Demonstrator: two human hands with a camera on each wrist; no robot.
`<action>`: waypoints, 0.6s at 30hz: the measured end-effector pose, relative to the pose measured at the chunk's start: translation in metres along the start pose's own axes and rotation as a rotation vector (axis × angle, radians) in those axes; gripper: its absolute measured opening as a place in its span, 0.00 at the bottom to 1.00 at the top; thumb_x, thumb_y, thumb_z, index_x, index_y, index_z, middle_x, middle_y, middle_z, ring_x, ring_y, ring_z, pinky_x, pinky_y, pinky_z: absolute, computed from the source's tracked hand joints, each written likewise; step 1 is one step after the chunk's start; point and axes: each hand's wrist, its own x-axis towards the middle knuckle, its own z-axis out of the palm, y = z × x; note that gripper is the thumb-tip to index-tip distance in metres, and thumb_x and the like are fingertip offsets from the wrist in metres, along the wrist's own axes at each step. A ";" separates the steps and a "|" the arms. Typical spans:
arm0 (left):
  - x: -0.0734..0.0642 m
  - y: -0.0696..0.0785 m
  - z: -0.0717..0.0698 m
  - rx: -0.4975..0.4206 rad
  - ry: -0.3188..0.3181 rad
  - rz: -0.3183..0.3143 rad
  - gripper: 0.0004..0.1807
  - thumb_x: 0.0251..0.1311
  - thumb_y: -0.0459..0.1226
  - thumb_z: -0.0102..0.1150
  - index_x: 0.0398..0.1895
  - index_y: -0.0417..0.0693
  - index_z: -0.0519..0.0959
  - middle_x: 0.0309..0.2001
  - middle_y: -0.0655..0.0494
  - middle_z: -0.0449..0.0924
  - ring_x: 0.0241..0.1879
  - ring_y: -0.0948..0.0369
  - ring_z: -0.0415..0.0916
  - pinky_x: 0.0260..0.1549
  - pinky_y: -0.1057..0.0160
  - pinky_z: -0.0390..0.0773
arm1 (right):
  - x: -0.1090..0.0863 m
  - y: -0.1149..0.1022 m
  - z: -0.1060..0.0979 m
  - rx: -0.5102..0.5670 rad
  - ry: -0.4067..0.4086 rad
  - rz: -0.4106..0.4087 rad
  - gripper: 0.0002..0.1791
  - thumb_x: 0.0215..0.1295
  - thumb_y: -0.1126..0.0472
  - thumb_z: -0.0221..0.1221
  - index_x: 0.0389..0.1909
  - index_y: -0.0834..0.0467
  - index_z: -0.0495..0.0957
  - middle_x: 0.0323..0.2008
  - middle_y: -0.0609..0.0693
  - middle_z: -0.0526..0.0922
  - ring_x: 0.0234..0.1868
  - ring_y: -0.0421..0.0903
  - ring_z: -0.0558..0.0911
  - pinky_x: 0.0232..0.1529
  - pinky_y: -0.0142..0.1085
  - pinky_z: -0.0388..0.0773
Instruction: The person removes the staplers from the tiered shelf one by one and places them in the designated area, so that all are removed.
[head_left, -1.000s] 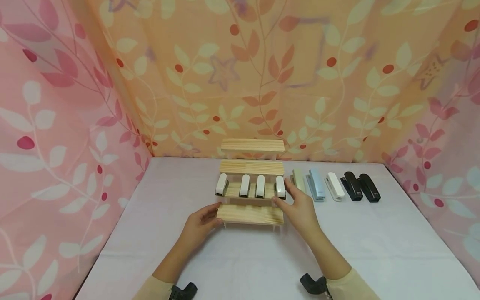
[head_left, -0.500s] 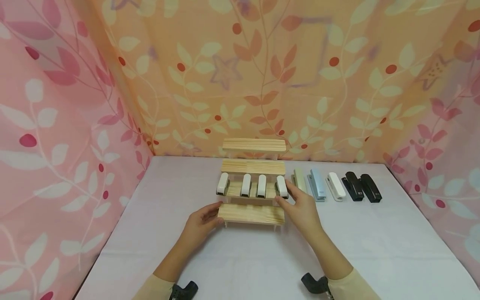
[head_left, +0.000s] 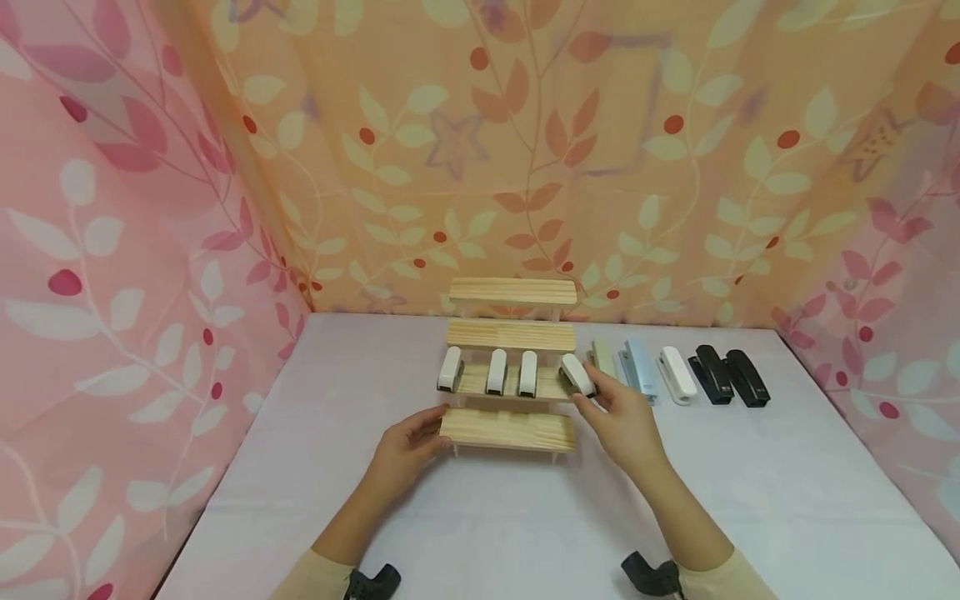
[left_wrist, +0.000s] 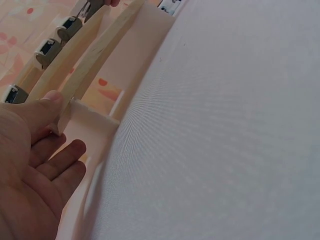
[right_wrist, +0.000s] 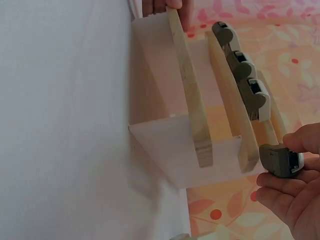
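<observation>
A stepped wooden display rack point(head_left: 510, 429) with white side panels stands at the middle of the table. My left hand point(head_left: 408, 446) pinches the left end of its lowest board, thumb point(left_wrist: 50, 97) on the board's edge. At the right end of the second board, my right hand point(head_left: 622, 421) holds a white stapler point(head_left: 577, 375) between thumb and fingers. That stapler, dark on its base point(right_wrist: 280, 161), leans askew, its top toward the left. Three more white staplers point(head_left: 497, 372) stand in a row on the same board.
Right of the rack a row of staplers lies on the white table point(head_left: 510, 533): a green one point(head_left: 602, 357), a light blue one point(head_left: 639, 368), a white one point(head_left: 678, 375) and two black ones point(head_left: 714, 373). Patterned cloth point(head_left: 420, 167) hangs behind and at both sides.
My right hand has moved slightly right, and the white stapler in it has turned from nearly straight to slanted. My left hand stays on the rack's lowest board.
</observation>
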 end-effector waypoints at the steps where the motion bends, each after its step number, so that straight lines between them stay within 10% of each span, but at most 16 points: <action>1: 0.000 0.000 0.001 0.001 0.000 0.000 0.30 0.60 0.41 0.73 0.66 0.46 0.78 0.65 0.51 0.79 0.63 0.53 0.78 0.59 0.68 0.80 | -0.002 0.001 -0.003 -0.002 0.007 -0.001 0.32 0.71 0.61 0.65 0.73 0.62 0.69 0.70 0.61 0.73 0.67 0.56 0.76 0.57 0.37 0.82; 18: 0.000 0.000 0.002 0.037 0.009 0.022 0.31 0.60 0.42 0.73 0.66 0.48 0.78 0.63 0.53 0.81 0.62 0.54 0.80 0.58 0.68 0.81 | -0.035 0.021 -0.043 -0.097 0.074 0.060 0.34 0.71 0.55 0.66 0.73 0.63 0.68 0.68 0.63 0.73 0.64 0.58 0.79 0.52 0.35 0.83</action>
